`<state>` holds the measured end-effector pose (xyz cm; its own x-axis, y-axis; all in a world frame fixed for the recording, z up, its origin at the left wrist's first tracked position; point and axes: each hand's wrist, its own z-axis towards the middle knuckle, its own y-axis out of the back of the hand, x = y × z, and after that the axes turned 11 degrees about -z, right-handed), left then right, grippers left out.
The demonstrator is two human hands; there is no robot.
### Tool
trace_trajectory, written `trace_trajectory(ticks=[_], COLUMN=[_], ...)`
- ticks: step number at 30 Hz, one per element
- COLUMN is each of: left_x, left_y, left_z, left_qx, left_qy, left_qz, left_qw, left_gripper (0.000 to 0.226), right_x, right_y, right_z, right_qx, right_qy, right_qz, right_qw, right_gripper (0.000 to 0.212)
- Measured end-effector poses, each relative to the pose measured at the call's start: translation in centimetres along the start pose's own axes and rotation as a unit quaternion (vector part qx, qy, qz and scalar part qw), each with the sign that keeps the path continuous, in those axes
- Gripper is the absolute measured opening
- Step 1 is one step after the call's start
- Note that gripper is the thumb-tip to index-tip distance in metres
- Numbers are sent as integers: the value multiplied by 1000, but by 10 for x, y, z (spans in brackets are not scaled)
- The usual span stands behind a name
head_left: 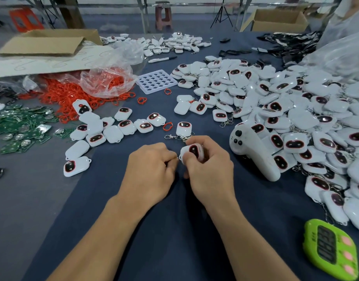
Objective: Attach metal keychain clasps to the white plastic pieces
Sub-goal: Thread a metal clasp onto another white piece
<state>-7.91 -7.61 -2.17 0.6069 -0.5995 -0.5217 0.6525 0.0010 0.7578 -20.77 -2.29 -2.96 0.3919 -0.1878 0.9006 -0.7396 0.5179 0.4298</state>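
The right hand (210,167) curls its fingers round a white plastic piece (191,152), and the left hand (152,167) pinches a metal clasp (177,158), mostly hidden, at the piece's edge. Both hands are held above the dark tablecloth (174,230). Just beyond lies another piece (183,128) with its clasp (170,136), and a heap of pieces (296,110) spreads to the right.

Bare forearms converge; left hand (152,169), knuckles up, pinches a metal clasp (177,158); right hand (210,169) curls round a white piece (191,152); hands nearly touching.
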Motion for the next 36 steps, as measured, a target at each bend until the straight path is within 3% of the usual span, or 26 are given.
trace_trajectory(ticks=[2,7,11,15,19,22,25,30,36], left_x=[2,4,4,5,5,2,1,2,21], left_y=[0,2,-2,-3,-3,-5,-7,-7,-8], left_z=[1,4,8,9,10,8,5,6,13], left_qx=[18,-12,-8,15,-23,-30,-31,-60,-81], left_qy=[-25,8,121,172,139,90,53,69,178], left_qz=[25,-97,-297,-379,-324,-198,-107,-104,-170], left_qw=[999,995,947,909,935,975,992,990,966], left_gripper=[19,14,8,9,9,18,16,18,23], right_x=[0,6,6,6,6,6,6,6,6], right_y=[-3,3,7,6,7,6,4,6,12], right_z=[-1,5,9,9,8,6,5,8,11], right_qx=[1,58,79,87,87,80,74,98,191], right_qy=[6,-125,-148,-144,-142,-139,-134,-146,-161], right_qz=[-1,241,321,353,349,316,296,304,291], right_qw=[1000,961,932,920,922,935,943,936,923], right_gripper=[23,31,31,25,23,24,23,18,25])
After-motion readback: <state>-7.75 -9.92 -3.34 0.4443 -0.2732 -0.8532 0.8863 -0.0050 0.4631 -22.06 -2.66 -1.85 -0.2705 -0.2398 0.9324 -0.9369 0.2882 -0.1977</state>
